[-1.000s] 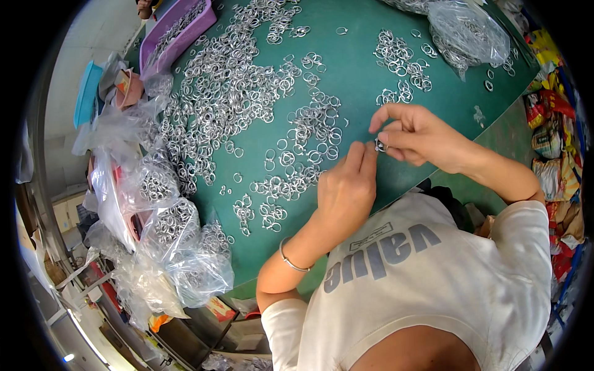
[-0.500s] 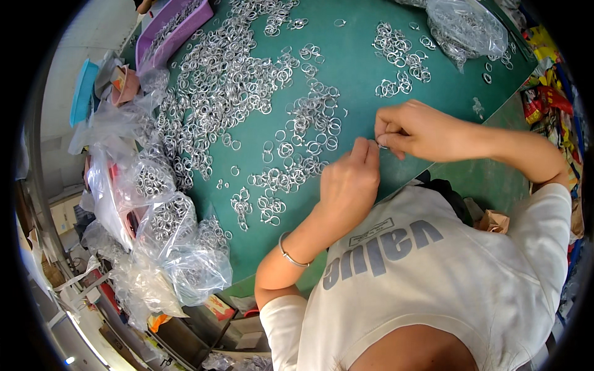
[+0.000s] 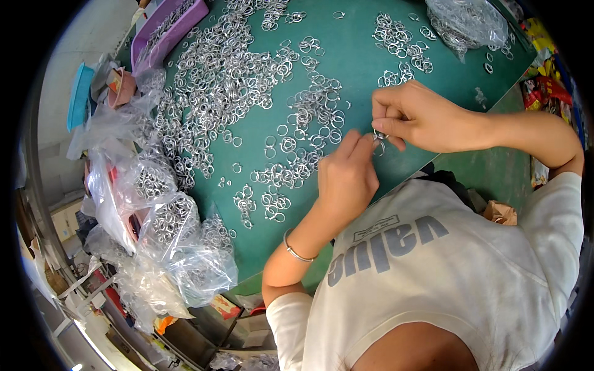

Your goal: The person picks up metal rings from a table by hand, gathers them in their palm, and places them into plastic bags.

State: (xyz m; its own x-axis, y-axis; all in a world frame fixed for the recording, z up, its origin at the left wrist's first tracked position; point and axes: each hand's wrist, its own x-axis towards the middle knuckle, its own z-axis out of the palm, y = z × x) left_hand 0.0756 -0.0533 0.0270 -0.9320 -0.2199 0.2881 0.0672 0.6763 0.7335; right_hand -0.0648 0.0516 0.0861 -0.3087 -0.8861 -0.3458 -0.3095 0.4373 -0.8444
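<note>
Silvery metal rings (image 3: 379,135) show between my two hands, just above the table's near edge. My right hand (image 3: 427,119) pinches one between thumb and fingers. My left hand (image 3: 348,175) meets it from the left with its fingertips closed at the same rings; how many rings there are and which fingers hold which is too small to tell. Beyond and left of my left hand lie loose clusters of silver rings (image 3: 315,111). A smaller cluster (image 3: 396,37) lies past my right hand. A bangle (image 3: 297,250) circles my left wrist.
The green table (image 3: 352,55) carries a large ring heap (image 3: 223,80) at left. A purple bin (image 3: 167,31) stands behind it. Clear bags of rings (image 3: 198,266) line the left edge; another plastic bag (image 3: 467,25) sits at the far right. A blue tray (image 3: 80,96) is at far left.
My hands have drawn slightly apart and turned, and the rings between my fingertips now show more plainly. The whole view has shifted a little.
</note>
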